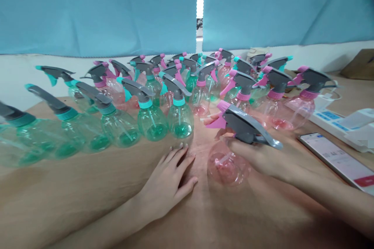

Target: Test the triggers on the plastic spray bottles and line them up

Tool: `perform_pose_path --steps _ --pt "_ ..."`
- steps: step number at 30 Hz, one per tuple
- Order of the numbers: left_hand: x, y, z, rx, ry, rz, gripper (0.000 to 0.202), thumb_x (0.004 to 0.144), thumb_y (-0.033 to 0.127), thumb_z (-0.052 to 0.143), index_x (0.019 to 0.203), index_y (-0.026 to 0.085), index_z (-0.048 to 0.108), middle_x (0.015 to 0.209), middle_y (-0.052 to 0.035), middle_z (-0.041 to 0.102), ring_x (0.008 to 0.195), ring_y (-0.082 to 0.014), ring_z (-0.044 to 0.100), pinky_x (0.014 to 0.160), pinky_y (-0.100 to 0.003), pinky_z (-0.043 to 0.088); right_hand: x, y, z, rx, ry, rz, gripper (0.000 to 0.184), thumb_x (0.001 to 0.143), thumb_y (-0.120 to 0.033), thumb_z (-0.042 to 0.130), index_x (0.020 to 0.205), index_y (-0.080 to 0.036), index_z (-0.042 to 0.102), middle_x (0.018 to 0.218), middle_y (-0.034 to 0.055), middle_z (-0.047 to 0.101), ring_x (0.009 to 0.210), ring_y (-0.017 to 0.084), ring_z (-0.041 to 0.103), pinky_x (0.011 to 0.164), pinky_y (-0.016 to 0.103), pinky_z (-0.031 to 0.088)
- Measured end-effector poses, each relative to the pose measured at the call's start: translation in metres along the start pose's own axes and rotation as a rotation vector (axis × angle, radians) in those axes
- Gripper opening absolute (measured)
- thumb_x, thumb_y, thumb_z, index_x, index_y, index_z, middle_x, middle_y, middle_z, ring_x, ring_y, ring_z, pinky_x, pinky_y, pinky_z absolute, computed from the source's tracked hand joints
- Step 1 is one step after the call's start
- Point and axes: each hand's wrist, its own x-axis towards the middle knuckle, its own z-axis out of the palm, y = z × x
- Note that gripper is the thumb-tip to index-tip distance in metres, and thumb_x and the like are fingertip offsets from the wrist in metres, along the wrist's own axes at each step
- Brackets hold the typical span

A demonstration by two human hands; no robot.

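Note:
My right hand (248, 149) is wrapped round the neck of a pink spray bottle (224, 167) with a grey head and pink trigger, just under the head. Its clear pink body is upright, low over or on the wooden table (117, 210); I cannot tell which. My left hand (169, 177) lies flat on the tabletop, fingers stretched out, holding nothing. Just beyond its fingertips stands a green spray bottle (180, 122), the nearest to it in a row of several green ones. To the right of that row stand pink spray bottles, among them one (274, 105) behind my right hand.
More green and pink spray bottles crowd the back of the table. At the right lie a phone (336, 159) with its screen lit and a white power strip (336, 118). A cardboard box (359, 65) sits far right. Blue curtains (99, 11) hang behind.

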Motion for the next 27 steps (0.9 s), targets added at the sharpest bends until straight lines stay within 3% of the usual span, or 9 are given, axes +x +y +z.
perform_pose_path --steps 11,17,21,27 --pt "0.000 0.000 0.000 0.008 0.009 0.009 0.049 0.097 0.042 0.049 0.137 0.015 0.048 0.147 -0.0141 0.042 0.135 -0.0301 0.037 0.108 -0.049 0.032 0.000 0.005 0.002 -0.018 -0.003 -0.062 0.008 0.071 -0.022 0.052 0.065 -0.024 0.056 0.055 -0.0041 0.055 0.049 0.012 0.052 0.043 0.023 0.032" --pt "0.000 0.000 0.000 -0.008 0.003 0.007 0.049 0.096 0.041 0.050 0.138 0.016 0.048 0.147 -0.0139 0.042 0.134 -0.0307 0.038 0.108 -0.049 0.033 -0.004 0.020 0.004 -0.251 0.194 0.041 0.017 0.074 -0.040 0.060 0.064 -0.027 0.060 0.048 -0.0046 0.055 0.041 0.014 0.050 0.037 0.025 0.030" --pt "0.000 0.000 0.000 -0.016 0.012 0.001 0.048 0.096 0.041 0.050 0.138 0.017 0.047 0.147 -0.0130 0.042 0.134 -0.0304 0.038 0.108 -0.049 0.033 -0.002 0.015 0.000 -0.297 0.084 0.099 0.028 0.075 -0.041 0.058 0.056 -0.024 0.048 0.044 -0.0048 0.045 0.037 0.012 0.040 0.034 0.025 0.027" --pt "-0.001 -0.001 0.000 -0.015 0.012 0.001 0.048 0.096 0.042 0.049 0.138 0.018 0.048 0.147 -0.0130 0.042 0.133 -0.0306 0.039 0.108 -0.050 0.033 -0.004 0.013 -0.002 -0.166 0.073 -0.012 0.013 0.075 -0.033 0.058 0.066 -0.026 0.053 0.052 -0.0036 0.049 0.044 0.013 0.042 0.039 0.027 0.030"
